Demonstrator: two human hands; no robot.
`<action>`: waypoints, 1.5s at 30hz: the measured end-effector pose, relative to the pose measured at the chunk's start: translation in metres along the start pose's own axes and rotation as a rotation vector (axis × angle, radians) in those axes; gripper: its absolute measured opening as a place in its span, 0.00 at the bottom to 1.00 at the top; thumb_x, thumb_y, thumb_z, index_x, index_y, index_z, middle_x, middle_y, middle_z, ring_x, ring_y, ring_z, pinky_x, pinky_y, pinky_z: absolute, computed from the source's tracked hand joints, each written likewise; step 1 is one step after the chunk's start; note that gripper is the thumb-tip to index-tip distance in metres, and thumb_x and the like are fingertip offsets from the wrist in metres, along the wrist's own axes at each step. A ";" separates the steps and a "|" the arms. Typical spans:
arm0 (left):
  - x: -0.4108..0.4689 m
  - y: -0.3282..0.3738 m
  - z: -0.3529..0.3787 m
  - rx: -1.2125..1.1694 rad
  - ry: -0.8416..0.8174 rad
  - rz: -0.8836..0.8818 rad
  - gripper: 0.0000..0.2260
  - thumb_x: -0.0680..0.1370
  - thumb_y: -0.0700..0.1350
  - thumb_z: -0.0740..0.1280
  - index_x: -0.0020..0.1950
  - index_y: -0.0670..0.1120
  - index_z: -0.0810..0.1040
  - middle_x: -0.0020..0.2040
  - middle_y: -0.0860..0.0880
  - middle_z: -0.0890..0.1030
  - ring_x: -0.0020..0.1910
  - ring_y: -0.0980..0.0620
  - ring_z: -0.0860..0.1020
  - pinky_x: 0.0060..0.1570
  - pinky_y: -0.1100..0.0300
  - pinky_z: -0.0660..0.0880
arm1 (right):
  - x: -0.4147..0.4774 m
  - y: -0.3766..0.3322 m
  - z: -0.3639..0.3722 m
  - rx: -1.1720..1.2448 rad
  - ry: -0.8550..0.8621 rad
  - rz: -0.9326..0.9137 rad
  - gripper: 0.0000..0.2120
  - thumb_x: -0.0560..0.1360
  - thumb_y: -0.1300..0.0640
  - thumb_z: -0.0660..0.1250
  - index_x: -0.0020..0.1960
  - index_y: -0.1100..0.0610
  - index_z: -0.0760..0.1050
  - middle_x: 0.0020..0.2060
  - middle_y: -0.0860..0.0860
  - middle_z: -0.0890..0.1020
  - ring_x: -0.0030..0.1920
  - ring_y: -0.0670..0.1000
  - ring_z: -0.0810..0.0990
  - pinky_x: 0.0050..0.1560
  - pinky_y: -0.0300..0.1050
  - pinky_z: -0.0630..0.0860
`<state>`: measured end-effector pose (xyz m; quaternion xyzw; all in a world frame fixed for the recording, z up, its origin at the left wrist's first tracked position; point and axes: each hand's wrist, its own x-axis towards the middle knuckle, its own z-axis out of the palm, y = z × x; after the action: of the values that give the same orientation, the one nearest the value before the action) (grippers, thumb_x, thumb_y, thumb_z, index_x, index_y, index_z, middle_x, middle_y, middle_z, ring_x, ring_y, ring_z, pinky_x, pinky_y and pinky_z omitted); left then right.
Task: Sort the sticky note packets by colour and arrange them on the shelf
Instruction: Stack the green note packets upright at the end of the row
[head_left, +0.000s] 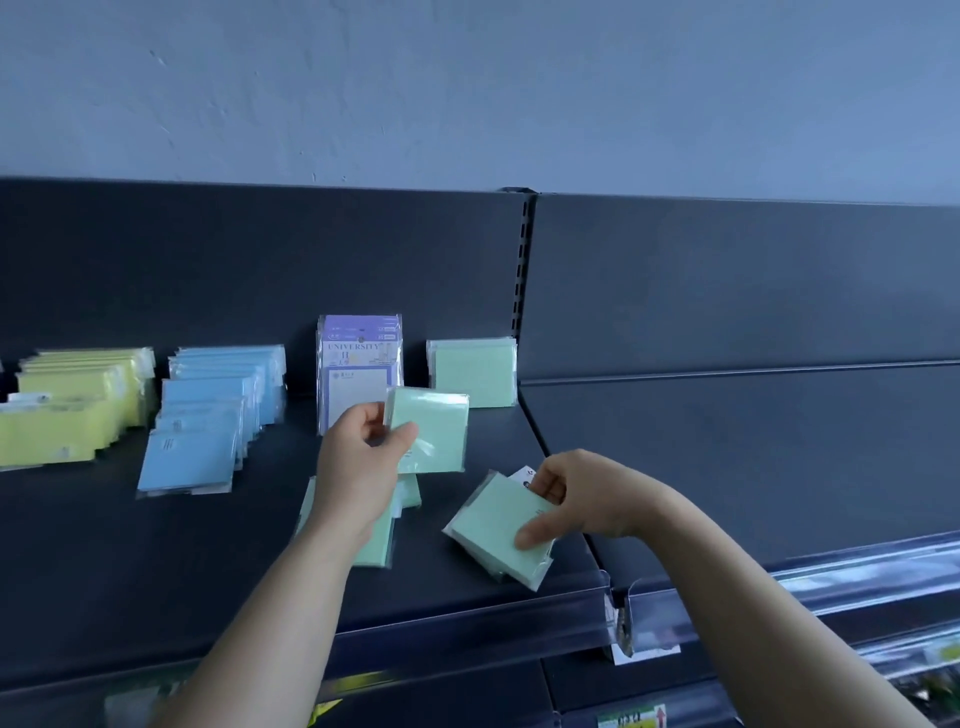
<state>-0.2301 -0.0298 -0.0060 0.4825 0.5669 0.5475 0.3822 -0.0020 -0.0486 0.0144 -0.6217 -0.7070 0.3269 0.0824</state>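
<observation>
My left hand (363, 457) pinches a green sticky note packet (434, 434) and holds it above the dark shelf (156, 571). My right hand (576, 499) grips a small stack of green packets (493, 525) lying tilted on the shelf. More green packets (376, 545) lie under my left wrist. Another green stack (475, 371) leans upright against the back panel. A purple "University" packet (358, 358) stands to its left. Blue packets (208, 421) and yellow packets (72, 410) stand in rows farther left.
The shelf's front edge carries a clear price strip (467, 634). To the right, a second dark shelf section (753, 467) adjoins, with a slotted upright post (522, 260) between the two. Lower shelves with labels (634, 717) show at the bottom.
</observation>
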 end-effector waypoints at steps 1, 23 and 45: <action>-0.001 -0.001 0.000 -0.016 0.005 -0.012 0.08 0.76 0.41 0.70 0.54 0.49 0.77 0.49 0.48 0.82 0.50 0.46 0.82 0.53 0.42 0.79 | 0.000 0.001 0.000 0.014 -0.011 0.002 0.23 0.61 0.45 0.80 0.49 0.54 0.77 0.40 0.45 0.79 0.39 0.45 0.76 0.40 0.39 0.70; -0.011 0.006 -0.014 -0.031 -0.104 -0.031 0.05 0.79 0.43 0.64 0.54 0.51 0.72 0.52 0.49 0.81 0.51 0.46 0.81 0.50 0.42 0.79 | 0.009 -0.011 -0.002 -0.020 0.031 -0.182 0.37 0.65 0.51 0.79 0.70 0.45 0.68 0.64 0.39 0.72 0.60 0.42 0.71 0.60 0.39 0.69; 0.012 0.031 -0.039 -0.034 -0.052 -0.086 0.10 0.71 0.50 0.60 0.51 0.53 0.74 0.54 0.49 0.81 0.55 0.43 0.80 0.58 0.38 0.75 | 0.006 0.000 -0.020 0.735 0.028 -0.201 0.24 0.69 0.71 0.68 0.63 0.57 0.71 0.51 0.59 0.76 0.41 0.51 0.80 0.43 0.43 0.80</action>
<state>-0.2669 -0.0301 0.0297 0.4651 0.5676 0.5273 0.4283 0.0073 -0.0359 0.0280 -0.4825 -0.5988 0.5404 0.3415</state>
